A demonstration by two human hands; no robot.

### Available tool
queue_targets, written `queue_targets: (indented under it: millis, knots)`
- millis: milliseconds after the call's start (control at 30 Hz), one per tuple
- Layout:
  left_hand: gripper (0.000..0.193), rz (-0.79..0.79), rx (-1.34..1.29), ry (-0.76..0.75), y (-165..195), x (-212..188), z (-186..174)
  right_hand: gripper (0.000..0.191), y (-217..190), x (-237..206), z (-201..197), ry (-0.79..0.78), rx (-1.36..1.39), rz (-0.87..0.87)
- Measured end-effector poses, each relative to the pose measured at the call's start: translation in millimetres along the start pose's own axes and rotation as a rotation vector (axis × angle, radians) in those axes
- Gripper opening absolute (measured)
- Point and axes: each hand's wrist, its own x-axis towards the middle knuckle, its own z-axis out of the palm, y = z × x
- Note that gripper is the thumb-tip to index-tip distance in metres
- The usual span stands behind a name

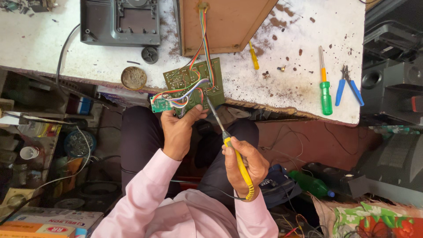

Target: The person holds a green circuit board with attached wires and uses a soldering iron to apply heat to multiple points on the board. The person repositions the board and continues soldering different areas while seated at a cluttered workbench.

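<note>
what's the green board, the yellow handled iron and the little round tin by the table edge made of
Green board, held by the left hand: looks like rigid laminate with a matt green coat and printed traces. Soldering iron in the right hand: dull grey metal shaft, glossy yellow handle, likely plastic. Round tin: seems thin metal, tarnished brown.

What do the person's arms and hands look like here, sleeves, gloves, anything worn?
Both arms wear long, light pink shirt sleeves with buttoned-style cuffs ending at the wrists. The left hand and right hand are bare: no gloves. No rings, watch or wristband show in the head view.
</note>
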Motion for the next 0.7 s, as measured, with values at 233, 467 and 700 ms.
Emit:
queue_targets:
  millis: [233,467,700]
  knots:
    - [0.02,0.003,-0.023,-0.004,-2.3,1.0,-1.4,0.02,9.6,-8.0,-1.0,0.03,0.046,0.097]
    - [0.02,-0.008,-0.017,0.004,-2.5,1.0,-1.6,0.02,10.9,-8.0,0.1,0.025,0.05,0.092]
    - [0.02,-0.01,-0.018,0.001,0.4,1.2,0.0,0.022,-4.3,5.2,3.1,-0.018,-0.032,-0.032]
